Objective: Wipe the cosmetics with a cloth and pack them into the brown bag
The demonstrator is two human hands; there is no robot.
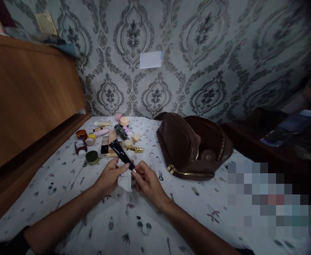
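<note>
A glossy black squeeze tube point(120, 152) slants between my hands, its broad end pointing up and left. My left hand point(109, 177) is closed around the tube's lower part and a crumpled white tissue point(125, 183), with the thumb on top. Fingers of my right hand point(148, 182) pinch the narrow capped end, where a silvery bit shows. They cover much of that end, so I cannot tell whether the cap is loose. Just beyond the tube lie a gold lipstick-like tube point(136, 149) and a round dark green compact point(92, 157).
Several cosmetics lie on the patterned white sheet point(134, 226), including a dark red bottle point(80, 146) and a dark green tube point(121, 131). An unzipped brown bag point(175, 141) stands right. Wooden furniture point(33, 95) borders the left; a patterned wall point(168, 32) rises behind.
</note>
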